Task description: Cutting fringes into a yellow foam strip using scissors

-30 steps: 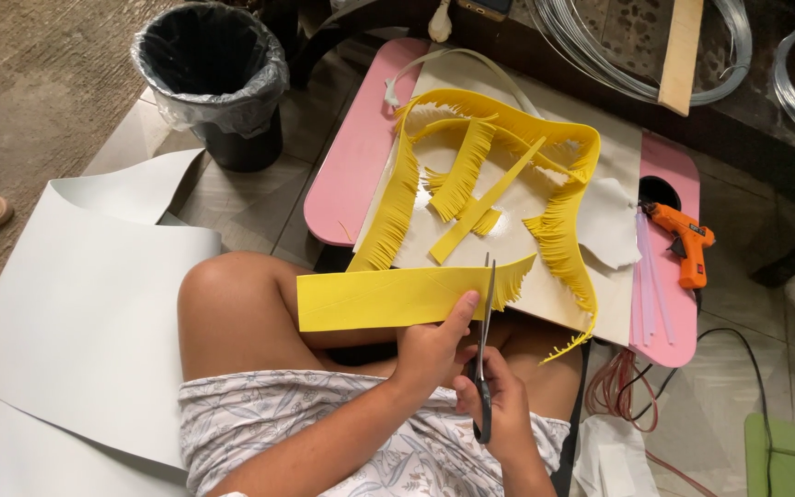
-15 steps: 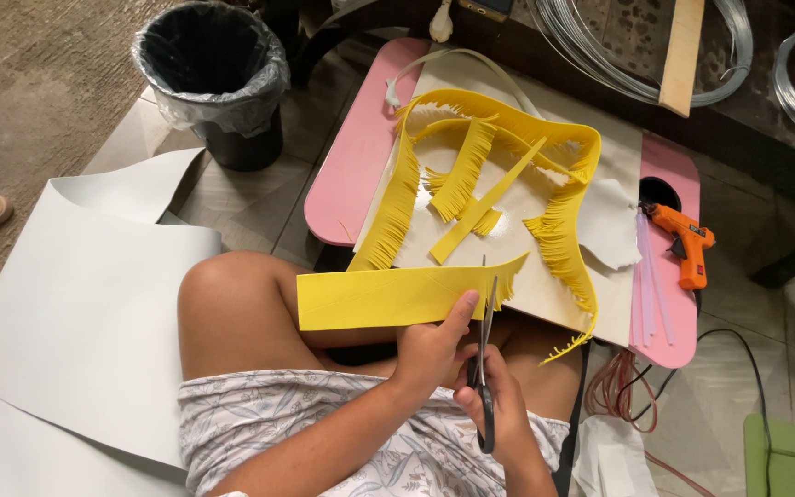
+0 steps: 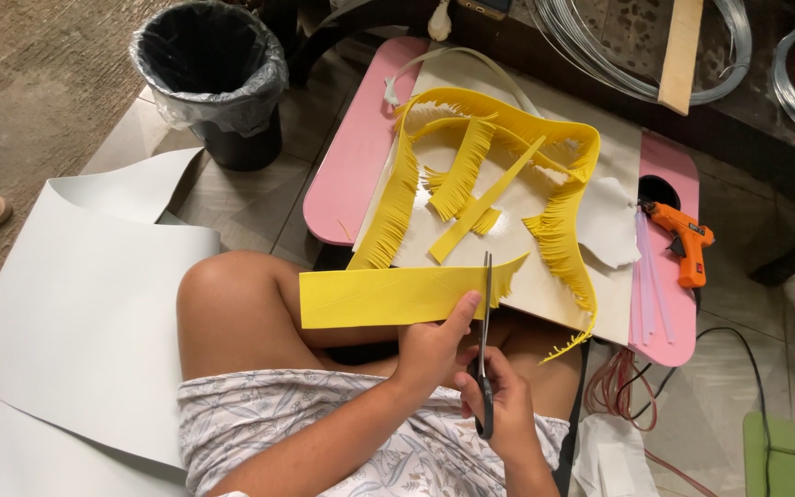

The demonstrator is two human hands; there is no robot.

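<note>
Left hand: your left hand (image 3: 434, 348) pinches the lower edge of the yellow foam strip (image 3: 388, 296), thumb on top just beside the blades, so the sheet stays flat and taut where it is being cut.
Right hand: your right hand (image 3: 499, 405) is closed through the handles of the scissors (image 3: 484, 350), blades pointing away from you and drawn nearly together across the strip's width.
Strip: it lies level over your bare knee, at the near edge of the pink table (image 3: 351, 156); the end right of the blades is already slit into fringe, the long part left of them is uncut.
Table top: a pale board (image 3: 545, 285) covers the table, carrying the fringed yellow strips (image 3: 480, 175), curled and loose.
Right end of table: an orange glue gun (image 3: 683, 241) rests beside clear glue sticks (image 3: 648, 276).
Left of table: a lined black bin (image 3: 213, 83) stands on the tiled floor.
Nearer you than the table: large white sheets (image 3: 85, 313) lie on the floor by your knee.
</note>
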